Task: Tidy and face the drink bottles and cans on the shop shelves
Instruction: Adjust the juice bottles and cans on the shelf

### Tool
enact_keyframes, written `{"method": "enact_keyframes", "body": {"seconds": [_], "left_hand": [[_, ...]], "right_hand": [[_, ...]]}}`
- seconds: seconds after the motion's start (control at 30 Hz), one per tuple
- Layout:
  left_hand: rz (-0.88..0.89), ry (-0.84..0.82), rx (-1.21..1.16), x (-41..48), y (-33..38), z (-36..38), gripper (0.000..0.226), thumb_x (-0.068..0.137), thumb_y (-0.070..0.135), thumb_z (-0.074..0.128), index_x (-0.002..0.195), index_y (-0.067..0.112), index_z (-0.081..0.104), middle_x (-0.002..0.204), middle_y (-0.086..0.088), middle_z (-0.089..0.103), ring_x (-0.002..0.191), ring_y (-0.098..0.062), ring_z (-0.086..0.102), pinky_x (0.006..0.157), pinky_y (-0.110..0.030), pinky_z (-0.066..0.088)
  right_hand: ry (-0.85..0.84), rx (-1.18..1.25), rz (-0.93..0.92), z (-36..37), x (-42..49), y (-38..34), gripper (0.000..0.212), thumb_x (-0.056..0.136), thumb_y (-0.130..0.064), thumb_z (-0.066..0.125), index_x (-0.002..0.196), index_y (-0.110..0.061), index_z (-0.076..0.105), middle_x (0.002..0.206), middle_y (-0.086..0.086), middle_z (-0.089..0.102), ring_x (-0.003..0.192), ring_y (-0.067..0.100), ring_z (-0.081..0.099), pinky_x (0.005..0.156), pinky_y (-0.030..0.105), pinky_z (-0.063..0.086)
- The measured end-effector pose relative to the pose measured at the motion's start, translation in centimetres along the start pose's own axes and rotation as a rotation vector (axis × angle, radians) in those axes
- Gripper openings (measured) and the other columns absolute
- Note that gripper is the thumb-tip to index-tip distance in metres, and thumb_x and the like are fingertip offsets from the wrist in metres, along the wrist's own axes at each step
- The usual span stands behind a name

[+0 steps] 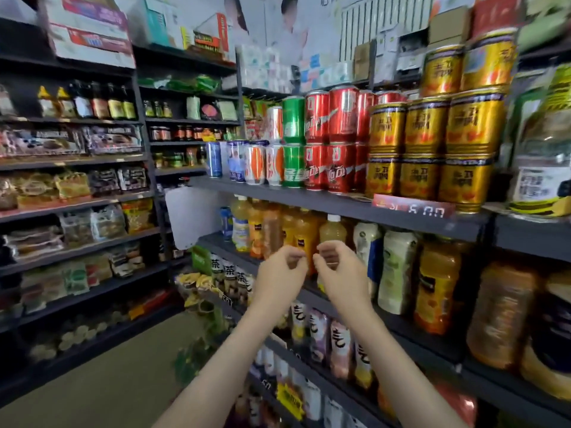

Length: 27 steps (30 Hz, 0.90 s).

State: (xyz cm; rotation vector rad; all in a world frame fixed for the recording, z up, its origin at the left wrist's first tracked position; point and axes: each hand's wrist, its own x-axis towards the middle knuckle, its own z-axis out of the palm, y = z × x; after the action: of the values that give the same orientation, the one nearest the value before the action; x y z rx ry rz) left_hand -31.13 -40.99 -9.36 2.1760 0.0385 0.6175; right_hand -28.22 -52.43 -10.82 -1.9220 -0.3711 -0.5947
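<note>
Drink bottles: clear plastic bottles of orange juice (304, 233) stand in a row on the middle dark grey shelf (411, 332), and a pale yellow bottle with a white cap (332, 231) sits among them, straight behind the hands
Cans: up on the top dark grey shelf (278, 194), mostly stacked two high, with red cans (343, 118), green cans (293, 122), orange-and-white cans (255, 165) and one blue can (213, 159) at the left end; gold cans (426, 128) on the right go up to three high
Left hand (279, 268): raised in front of the juice row, grip narrow, fingers curled in with thumb meeting fingertip, nothing in it that I can see
Right hand (340, 268): just beside the left, same deal, grip pinched small, holding nothing visible
Price tag: red price tag (412, 206) on the top shelf's front edge, under the gold cans
Lower shelf: bottles with pastel labels (340, 341) below the forearms
Far left: snack packets (71, 183) on separate shelving, pretty blurry
</note>
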Motion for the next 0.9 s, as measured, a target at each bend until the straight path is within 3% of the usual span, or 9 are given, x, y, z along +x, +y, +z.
{"method": "enact_keyframes", "body": {"seconds": [0.13, 0.3, 0.37, 0.47, 0.53, 0.63, 0.7, 0.9], "left_hand": [[0.079, -0.088, -0.059, 6.7, -4.5, 1.2, 0.016, 0.091, 0.024, 0.054, 0.105, 0.022, 0.063, 0.096, 0.012, 0.062, 0.090, -0.003, 0.055, 0.062, -0.005, 0.036], [0.177, -0.291, -0.100, 12.1, -9.2, 3.9, 0.017, 0.090, 0.024, 0.056, 0.107, 0.020, 0.061, 0.093, 0.010, 0.060, 0.088, -0.006, 0.056, 0.065, -0.010, 0.035], [0.213, -0.375, -0.106, 13.7, -10.5, 4.7, 0.017, 0.090, 0.024, 0.057, 0.106, 0.022, 0.060, 0.090, 0.012, 0.059, 0.087, -0.007, 0.057, 0.065, -0.010, 0.034], [0.264, -0.483, -0.142, 15.4, -11.7, 5.7, 0.018, 0.089, 0.020, 0.058, 0.107, 0.022, 0.059, 0.086, 0.014, 0.059, 0.086, -0.007, 0.059, 0.061, -0.007, 0.036], [0.295, -0.531, -0.155, 16.2, -12.0, 6.2, 0.018, 0.090, 0.020, 0.057, 0.109, 0.021, 0.058, 0.089, 0.013, 0.059, 0.086, -0.007, 0.058, 0.064, -0.010, 0.037], [0.338, -0.567, -0.164, 16.6, -12.3, 6.7, 0.019, 0.092, 0.021, 0.055, 0.110, 0.019, 0.059, 0.089, 0.011, 0.057, 0.081, -0.004, 0.053, 0.064, -0.011, 0.037], [0.353, -0.580, -0.190, 16.4, -12.7, 6.5, 0.018, 0.092, 0.021, 0.055, 0.109, 0.019, 0.060, 0.089, 0.012, 0.057, 0.080, -0.002, 0.053, 0.060, -0.007, 0.037], [0.282, -0.482, -0.322, 17.2, -16.9, 3.5, 0.015, 0.090, 0.017, 0.057, 0.104, 0.022, 0.061, 0.089, 0.012, 0.062, 0.084, -0.003, 0.057, 0.072, -0.012, 0.043]], "right_hand": [[0.188, -0.117, 0.143, 4.4, 2.4, 3.6, 0.021, 0.091, -0.021, 0.059, 0.111, -0.017, 0.057, 0.105, -0.003, 0.060, 0.096, 0.011, 0.056, 0.073, 0.015, 0.035], [0.502, -0.165, 0.368, 9.3, 4.4, 7.0, 0.052, 0.086, -0.011, 0.066, 0.131, 0.000, 0.042, 0.125, 0.015, 0.053, 0.113, 0.024, 0.049, 0.073, 0.008, 0.024], [0.546, -0.143, 0.399, 11.2, 5.5, 7.7, 0.062, 0.084, -0.013, 0.069, 0.135, -0.001, 0.037, 0.127, 0.013, 0.050, 0.112, 0.019, 0.049, 0.081, 0.010, 0.031], [0.603, -0.200, 0.460, 12.9, 7.0, 9.2, 0.071, 0.081, -0.023, 0.073, 0.137, -0.002, 0.034, 0.126, 0.014, 0.052, 0.113, 0.023, 0.053, 0.088, 0.033, 0.048], [0.630, -0.279, 0.516, 13.1, 7.9, 9.8, 0.070, 0.081, -0.031, 0.071, 0.135, -0.002, 0.036, 0.124, 0.016, 0.054, 0.113, 0.030, 0.055, 0.086, 0.039, 0.050], [0.596, -0.421, 0.588, 12.9, 9.0, 10.4, 0.060, 0.084, -0.034, 0.068, 0.127, -0.002, 0.042, 0.122, 0.017, 0.054, 0.112, 0.033, 0.053, 0.081, 0.036, 0.045], [0.578, -0.490, 0.577, 12.8, 9.1, 10.6, 0.055, 0.083, -0.035, 0.069, 0.120, -0.001, 0.045, 0.117, 0.017, 0.055, 0.109, 0.032, 0.054, 0.080, 0.035, 0.044], [0.660, -0.517, 0.471, 14.6, 6.9, 9.6, 0.055, 0.077, -0.034, 0.074, 0.114, -0.002, 0.050, 0.106, 0.014, 0.058, 0.098, 0.029, 0.057, 0.072, 0.032, 0.044]]}}
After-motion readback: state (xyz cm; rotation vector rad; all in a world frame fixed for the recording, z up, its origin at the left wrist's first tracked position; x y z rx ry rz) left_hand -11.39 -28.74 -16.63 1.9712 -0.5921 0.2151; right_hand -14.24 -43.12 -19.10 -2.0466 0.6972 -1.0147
